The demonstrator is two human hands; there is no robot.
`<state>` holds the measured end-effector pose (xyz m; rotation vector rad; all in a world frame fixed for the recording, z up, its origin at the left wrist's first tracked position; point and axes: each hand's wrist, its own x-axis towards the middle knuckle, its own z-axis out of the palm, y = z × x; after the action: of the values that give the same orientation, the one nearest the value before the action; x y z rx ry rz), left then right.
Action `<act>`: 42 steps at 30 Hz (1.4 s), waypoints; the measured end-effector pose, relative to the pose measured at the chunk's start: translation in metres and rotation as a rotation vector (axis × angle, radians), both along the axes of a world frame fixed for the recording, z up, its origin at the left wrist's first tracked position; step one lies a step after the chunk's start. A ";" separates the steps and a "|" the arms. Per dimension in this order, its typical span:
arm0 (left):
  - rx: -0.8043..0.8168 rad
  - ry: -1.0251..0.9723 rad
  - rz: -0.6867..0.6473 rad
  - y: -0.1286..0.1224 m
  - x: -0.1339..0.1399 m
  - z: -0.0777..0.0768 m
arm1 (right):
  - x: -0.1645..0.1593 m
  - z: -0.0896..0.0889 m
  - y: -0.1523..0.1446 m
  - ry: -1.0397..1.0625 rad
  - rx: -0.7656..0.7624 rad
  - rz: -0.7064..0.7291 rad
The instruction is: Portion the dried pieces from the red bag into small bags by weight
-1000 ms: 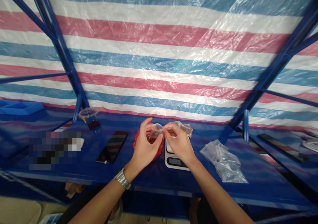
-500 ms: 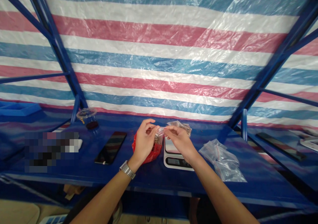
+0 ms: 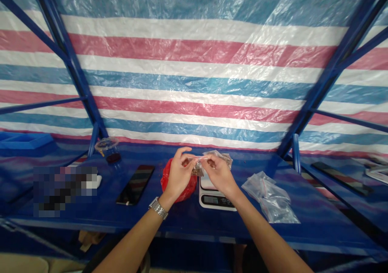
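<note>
Head view: I am bringing both hands together above a blue surface (image 3: pixel 182 225), with a striped plastic sheet (image 3: pixel 194 77) hanging behind it.
Left hand: my left hand (image 3: pixel 179 175) is pinching the upper edge of a small clear bag (image 3: pixel 198 170) between thumb and fingertips, the gap there nearly nil; one finger is arching above.
Right hand: my right hand (image 3: pixel 220 177) is gripping the same edge by thumb and bent fingers, tips almost touching those of the left.
Small bag: it is hanging below my fingertips, between the red bag and the scale, and is showing brownish contents, too small to identify.
Red bag: a red plastic bag (image 3: pixel 185 191) is sitting beneath and behind my left hand, which is partly hiding it.
Scale: a white scale (image 3: pixel 216 202) is lying under my right hand, its display facing me; the reading is not legible.
Filled bags: clear bags with brown contents (image 3: pixel 228 160) are resting just beyond the scale.
Flat bags: a heap of clear bags (image 3: pixel 277 202) is lying right of my right forearm.
Left side: a dark phone (image 3: pixel 135 185) is lying near the red bag; a lidded cup (image 3: pixel 111 151) is standing farther back.
Wrist: I am wearing a metal watch (image 3: pixel 158 208) on the left.
</note>
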<state>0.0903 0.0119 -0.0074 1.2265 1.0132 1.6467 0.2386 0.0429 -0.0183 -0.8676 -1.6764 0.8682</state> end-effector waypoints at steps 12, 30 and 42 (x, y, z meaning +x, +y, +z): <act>0.021 0.016 -0.028 0.004 0.002 -0.002 | 0.002 0.001 -0.001 -0.035 0.019 -0.103; 0.174 0.403 0.121 0.001 -0.003 -0.009 | 0.060 0.009 0.017 -0.245 0.162 -0.482; 0.292 0.797 0.344 -0.010 -0.019 -0.009 | 0.135 -0.012 0.039 -0.507 -0.040 -0.706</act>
<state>0.0715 0.0021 -0.0161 2.0889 1.5614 1.6110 0.3732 0.0816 -0.0305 -1.6721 -1.5775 0.1976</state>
